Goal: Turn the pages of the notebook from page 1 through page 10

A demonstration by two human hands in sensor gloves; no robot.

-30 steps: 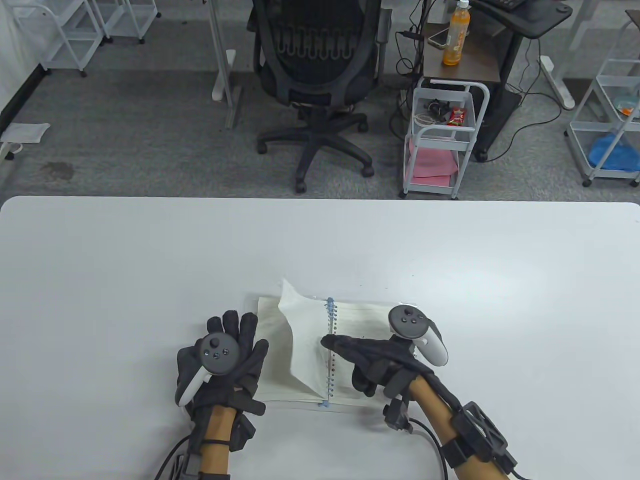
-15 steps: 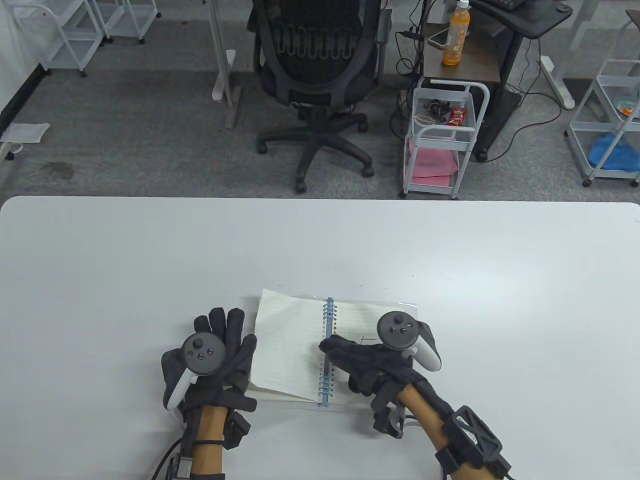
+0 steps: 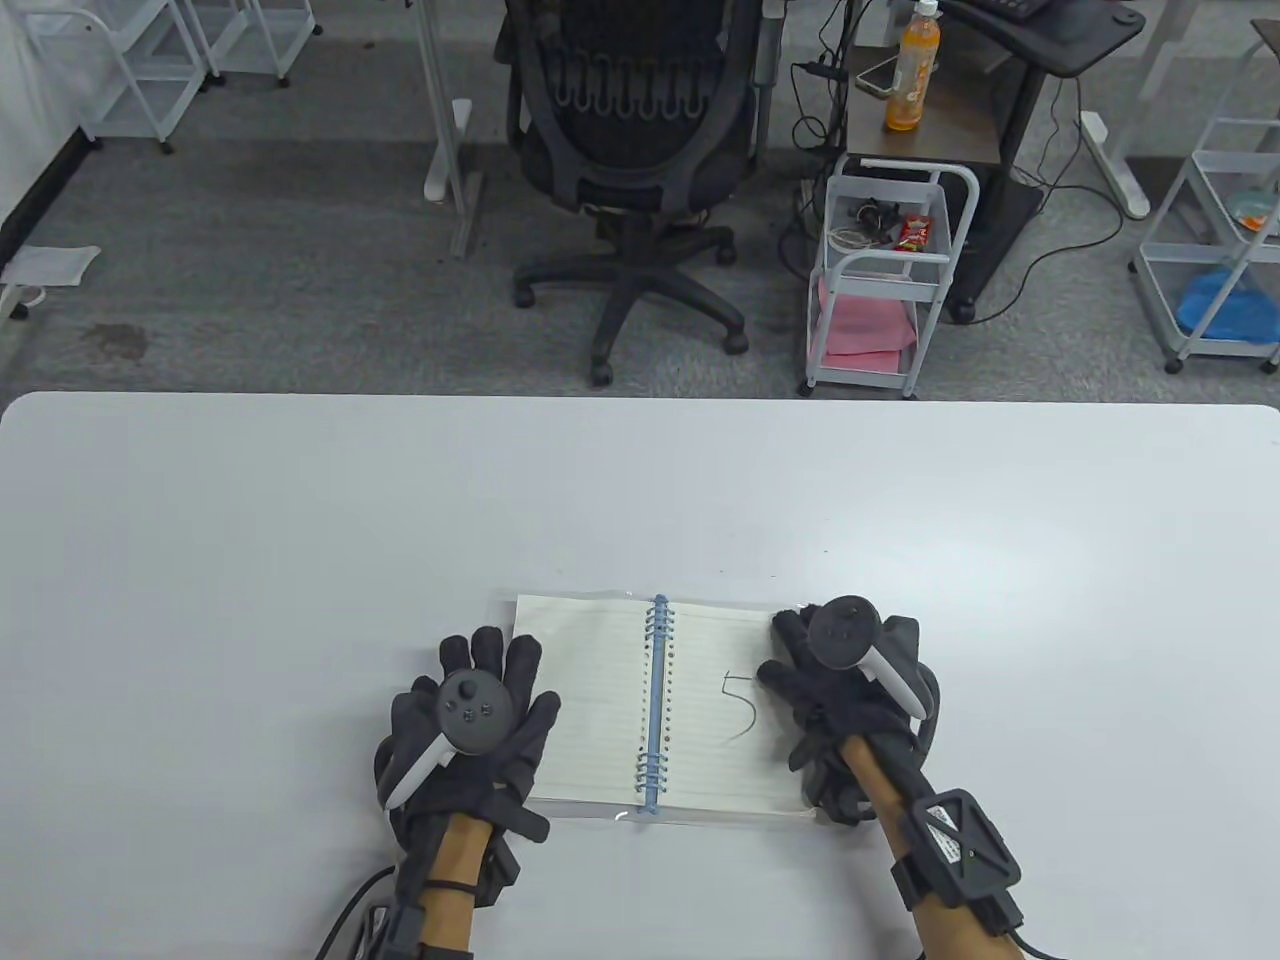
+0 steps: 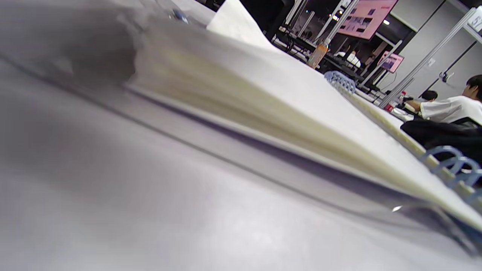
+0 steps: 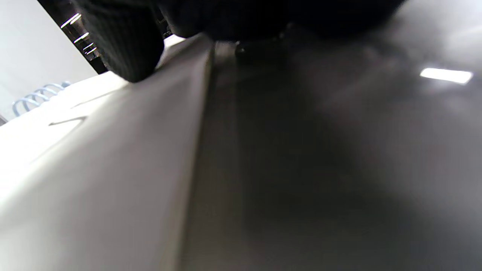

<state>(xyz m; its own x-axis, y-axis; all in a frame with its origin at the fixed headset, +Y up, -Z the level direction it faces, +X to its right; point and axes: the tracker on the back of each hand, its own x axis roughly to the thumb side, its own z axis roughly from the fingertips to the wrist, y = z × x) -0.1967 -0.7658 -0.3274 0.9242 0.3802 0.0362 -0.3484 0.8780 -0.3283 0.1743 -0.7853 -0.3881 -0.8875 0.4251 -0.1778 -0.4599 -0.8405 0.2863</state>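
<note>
Notebook lies open flat on table, near front edge, betw both hands. Blue spiral runs down centre. R page shows handwritten "5"; L page lined, no writing seen.

L hand: flat, palm down, fingers spread, lying on L page's outer edge and on table beside it. Holds nothing, just rests/presses. Tracker on back of hand.

R hand: at R page's outer edge, fingers curled down over upper edge/corner. R wrist view: dark fingertip touching page surface nr edge, blurred. Whether it pinches a sheet or only rests on it: cannot tell.

L wrist view: low, close on notebook's page stack edge-on; far corner of top sheet lifts slightly; spiral at right.

Beyond table: office chair, white cart, orange bottle.
</note>
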